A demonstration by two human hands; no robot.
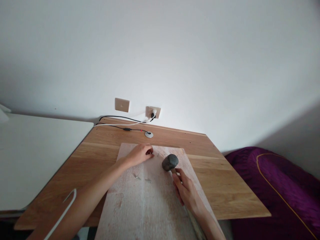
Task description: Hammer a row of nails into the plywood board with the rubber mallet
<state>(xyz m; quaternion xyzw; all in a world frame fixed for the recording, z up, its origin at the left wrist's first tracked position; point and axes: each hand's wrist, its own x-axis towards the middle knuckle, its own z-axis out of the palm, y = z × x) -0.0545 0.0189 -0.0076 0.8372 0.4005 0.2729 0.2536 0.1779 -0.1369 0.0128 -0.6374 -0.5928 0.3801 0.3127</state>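
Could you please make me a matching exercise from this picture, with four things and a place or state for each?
1. mallet
2. pale board
3. white plug
4. purple fabric

A. in the wall socket
B. to the right of the wooden table
C. held in the right hand
D. resting on the wooden table

Pairs: 1-C, 2-D, 3-A, 4-B
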